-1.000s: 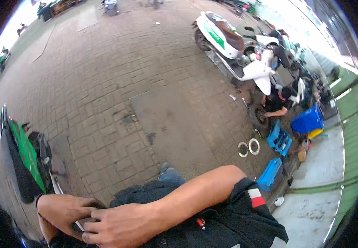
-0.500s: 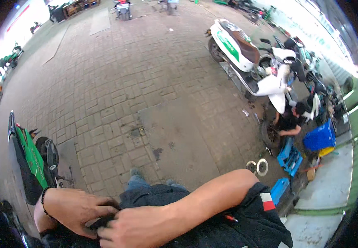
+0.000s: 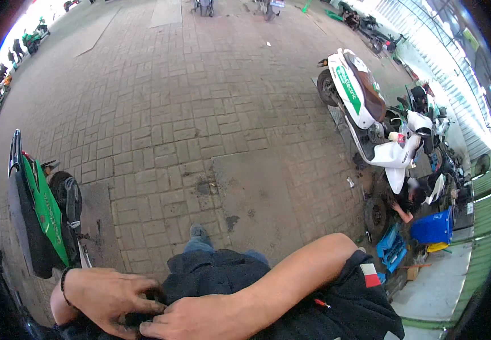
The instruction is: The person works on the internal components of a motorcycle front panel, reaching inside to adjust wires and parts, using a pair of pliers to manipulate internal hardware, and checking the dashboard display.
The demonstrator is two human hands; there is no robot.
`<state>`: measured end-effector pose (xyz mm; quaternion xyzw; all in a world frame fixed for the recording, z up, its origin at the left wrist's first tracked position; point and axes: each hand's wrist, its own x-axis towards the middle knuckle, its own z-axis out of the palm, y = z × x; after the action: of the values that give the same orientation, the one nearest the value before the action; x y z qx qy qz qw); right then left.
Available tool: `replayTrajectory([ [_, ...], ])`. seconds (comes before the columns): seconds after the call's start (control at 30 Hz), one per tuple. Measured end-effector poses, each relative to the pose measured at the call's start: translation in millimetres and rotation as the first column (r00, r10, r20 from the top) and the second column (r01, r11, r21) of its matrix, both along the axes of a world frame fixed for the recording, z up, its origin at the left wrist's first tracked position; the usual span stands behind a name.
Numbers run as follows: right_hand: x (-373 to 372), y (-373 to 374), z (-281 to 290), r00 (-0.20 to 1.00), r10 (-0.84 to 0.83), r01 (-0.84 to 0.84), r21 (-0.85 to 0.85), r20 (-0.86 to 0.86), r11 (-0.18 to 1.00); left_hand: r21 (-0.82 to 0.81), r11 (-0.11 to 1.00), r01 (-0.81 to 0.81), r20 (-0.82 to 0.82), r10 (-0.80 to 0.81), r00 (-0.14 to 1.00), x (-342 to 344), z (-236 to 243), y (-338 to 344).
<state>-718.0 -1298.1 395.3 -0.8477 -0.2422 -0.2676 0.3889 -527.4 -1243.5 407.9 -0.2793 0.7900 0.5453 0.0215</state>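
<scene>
My left hand, with a dark beaded bracelet at the wrist, is curled in front of my body at the lower left. Against its fingertips rests my right hand, its fingers bent and closed too. Something dark shows between the two hands, but I cannot make out whether it is a small object or cloth. Around them is my dark shirt, with a red and white patch on the right sleeve. Beyond my left hand stands a green and black scooter.
A white and green scooter stands at the right on the paved floor. Beside its front wheel a co-worker is low to the ground. Near them are an open blue toolbox and a blue bin.
The view has turned, so the scooters and floor sit differently in it. My hands stay together at the same place, with the fingers slightly shifted.
</scene>
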Motion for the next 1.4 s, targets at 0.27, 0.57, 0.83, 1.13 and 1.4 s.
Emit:
replayTrajectory([
  [0.27,64.0,-37.1,-0.2,0.954,-0.063,0.026,-0.129,-0.294,0.991,-0.232,0.967,-0.104,0.233,0.159,0.959,70.5,-8.2,0.9],
  [0.57,92.7,-60.5,11.8,0.92,0.042,-0.057,-0.028,-0.39,0.998,-0.395,0.884,-0.249,0.188,0.343,0.92,92.7,11.0,-10.3],
  [0.83,105.7,-73.1,16.1,0.899,0.116,-0.112,0.035,-0.422,0.993,-0.251,0.923,-0.29,0.125,0.328,0.936,107.4,16.4,-14.4],
  [1.13,119.8,-54.4,11.9,0.975,0.193,-0.206,-0.119,-0.112,0.971,0.1,0.975,-0.198,0.251,0.168,0.953,106.6,35.2,-33.3],
  [1.4,115.8,-53.1,16.1,0.984,0.025,-0.033,-0.039,-0.174,0.999,-0.225,0.877,-0.425,-0.162,0.396,0.904,111.8,30.7,-20.8],
])
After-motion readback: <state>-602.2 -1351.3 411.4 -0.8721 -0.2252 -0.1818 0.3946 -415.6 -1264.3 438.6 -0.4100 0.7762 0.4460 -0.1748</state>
